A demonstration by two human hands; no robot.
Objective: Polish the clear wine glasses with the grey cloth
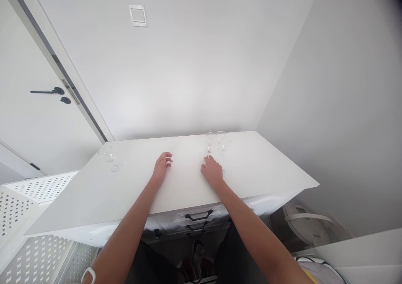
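My right hand [212, 169] is over the right half of the white tabletop, its fingers closed at the stem of a clear wine glass [210, 140]. Part of that glass's lower end is hidden by the hand. Close behind and to its right is another clear wine glass [221, 138]; their outlines overlap and are hard to separate. My left hand [162, 165] rests at the middle of the tabletop, fingers apart and loosely curved, holding nothing. Far to the left, near the table's edge, there is a further clear stemmed glass [108, 153], its round foot toward me.
The white cabinet top [188, 187] has drawers with black handles [199, 215] at its front. A wall runs behind it. At left are a door with a black handle [47, 91] and white perforated panels [44, 187]. A round lidded bin [306, 225] stands low at right.
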